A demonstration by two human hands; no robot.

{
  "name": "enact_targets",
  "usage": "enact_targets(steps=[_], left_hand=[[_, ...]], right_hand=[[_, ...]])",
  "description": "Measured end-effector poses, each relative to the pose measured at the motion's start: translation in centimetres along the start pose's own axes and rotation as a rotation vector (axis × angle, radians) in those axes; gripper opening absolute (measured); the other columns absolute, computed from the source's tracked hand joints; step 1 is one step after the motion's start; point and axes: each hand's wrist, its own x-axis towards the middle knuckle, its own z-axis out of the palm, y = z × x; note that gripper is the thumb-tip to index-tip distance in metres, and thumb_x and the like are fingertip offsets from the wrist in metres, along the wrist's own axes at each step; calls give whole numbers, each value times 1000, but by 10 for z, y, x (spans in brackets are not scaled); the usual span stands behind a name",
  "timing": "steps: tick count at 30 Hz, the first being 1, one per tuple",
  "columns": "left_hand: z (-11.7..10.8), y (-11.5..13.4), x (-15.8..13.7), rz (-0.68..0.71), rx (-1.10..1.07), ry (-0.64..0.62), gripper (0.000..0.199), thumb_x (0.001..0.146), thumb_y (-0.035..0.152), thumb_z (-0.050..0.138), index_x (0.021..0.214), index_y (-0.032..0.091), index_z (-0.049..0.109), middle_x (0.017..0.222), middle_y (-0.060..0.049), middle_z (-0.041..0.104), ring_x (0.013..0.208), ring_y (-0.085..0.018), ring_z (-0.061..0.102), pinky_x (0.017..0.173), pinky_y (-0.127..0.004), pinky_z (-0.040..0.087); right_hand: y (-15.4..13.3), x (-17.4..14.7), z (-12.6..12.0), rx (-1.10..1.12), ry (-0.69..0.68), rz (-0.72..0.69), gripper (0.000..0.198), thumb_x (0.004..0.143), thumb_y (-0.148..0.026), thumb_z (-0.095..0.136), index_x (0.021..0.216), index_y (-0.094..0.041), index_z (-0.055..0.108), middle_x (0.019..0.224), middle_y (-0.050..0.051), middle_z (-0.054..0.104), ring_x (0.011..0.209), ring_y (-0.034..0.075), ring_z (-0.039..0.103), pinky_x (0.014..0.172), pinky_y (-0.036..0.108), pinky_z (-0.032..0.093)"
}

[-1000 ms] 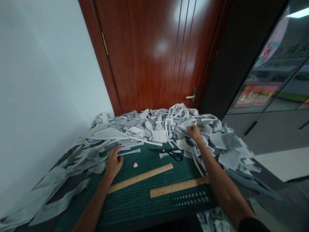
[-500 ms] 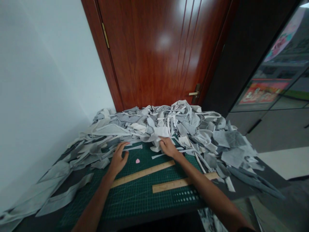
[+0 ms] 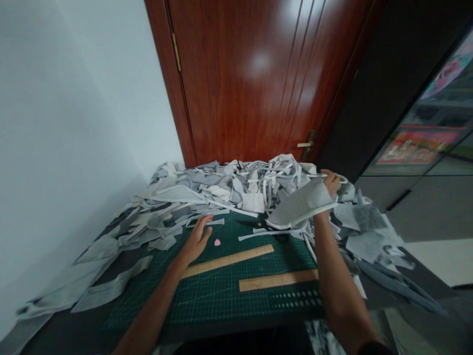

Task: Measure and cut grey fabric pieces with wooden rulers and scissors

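Observation:
In the head view my right hand [image 3: 331,183] is closed on a grey piece of fabric [image 3: 301,204], raised over the right part of the scrap pile. Beneath the fabric's left edge lies a pair of black scissors [image 3: 259,224], partly covered. My left hand [image 3: 197,242] hovers over the green cutting mat [image 3: 221,301] with its fingers apart and nothing in them. Close to it are a thin fabric strip [image 3: 216,221] and a small pink chalk-like piece [image 3: 217,242].
A heap of grey and white fabric scraps [image 3: 218,187] spreads along the table's back and both sides. Two wooden rulers, one nearer the middle [image 3: 231,260] and one to the right [image 3: 277,280], lie on the mat. Behind stands a brown wooden door [image 3: 236,88].
My right hand has moved right and lifted the piece of fabric, uncovering the scissors. My left hand stays near the same spot. The whole view has shifted slightly.

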Motion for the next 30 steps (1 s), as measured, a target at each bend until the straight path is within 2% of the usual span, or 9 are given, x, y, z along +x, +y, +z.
enact_targets(steps=[3, 6, 8, 10, 15, 18, 21, 26, 30], left_hand=[[2, 2, 0, -5, -9, -21, 50, 107, 50, 37, 145, 20, 46, 149, -14, 55, 141, -27, 51, 125, -48, 34], [5, 4, -1, -10, -15, -49, 51, 107, 52, 37, 147, 21, 45, 151, -14, 54, 144, -27, 49, 126, -49, 32], [5, 4, -2, -20, -17, -53, 52, 107, 54, 37, 148, 22, 45, 151, -13, 54, 143, -27, 49, 125, -49, 33], [4, 2, -2, -25, -22, -43, 53, 106, 55, 36, 147, 23, 46, 149, -13, 55, 141, -27, 51, 125, -48, 34], [1, -1, -2, -10, -35, -12, 52, 107, 55, 36, 146, 23, 47, 144, -12, 57, 135, -26, 55, 121, -46, 38], [2, -1, -3, -11, -40, -21, 53, 107, 56, 35, 147, 24, 48, 143, -12, 59, 134, -26, 56, 121, -46, 39], [4, 2, -3, -10, -57, -14, 54, 106, 58, 37, 146, 23, 50, 140, -12, 61, 131, -27, 58, 120, -47, 40], [5, 26, 19, -36, -202, 92, 61, 103, 65, 40, 145, 21, 52, 143, -14, 61, 130, -28, 59, 118, -47, 41], [5, 66, 64, -92, -495, 120, 73, 99, 75, 39, 145, 20, 56, 149, -14, 60, 136, -30, 57, 115, -46, 44]], right_hand=[[-17, -19, 14, 27, -103, -138, 32, 87, -11, 43, 106, -18, 67, 113, 14, 66, 113, 30, 58, 104, 48, 43], [-45, -58, 52, 133, -563, -364, 27, 91, -11, 46, 100, -20, 70, 102, 8, 71, 102, 24, 63, 102, 40, 46], [-59, -85, 80, 57, -789, -364, 20, 94, -19, 57, 108, -18, 70, 109, 11, 71, 103, 24, 64, 99, 38, 48], [-65, -108, 101, -70, -889, -285, 23, 88, -27, 72, 110, -18, 70, 114, 14, 69, 106, 27, 63, 97, 39, 49], [-52, -128, 123, 111, -780, -65, 4, 89, -22, 70, 90, -19, 67, 100, 11, 69, 102, 25, 62, 99, 38, 48], [-43, -116, 127, 204, -714, -6, 20, 99, -33, 54, 92, -18, 66, 95, 11, 70, 97, 24, 64, 97, 38, 51], [-46, -97, 130, 297, -603, 100, 44, 105, -47, 34, 110, -17, 67, 108, 13, 72, 106, 24, 65, 98, 41, 53], [-87, -66, 127, 949, -319, 578, 54, 95, -60, 50, 125, -19, 66, 130, 12, 71, 130, 24, 62, 111, 44, 50], [-128, -59, 116, 1330, -383, 640, 46, 91, -60, 60, 114, -21, 71, 120, 8, 76, 124, 26, 67, 107, 45, 55]])
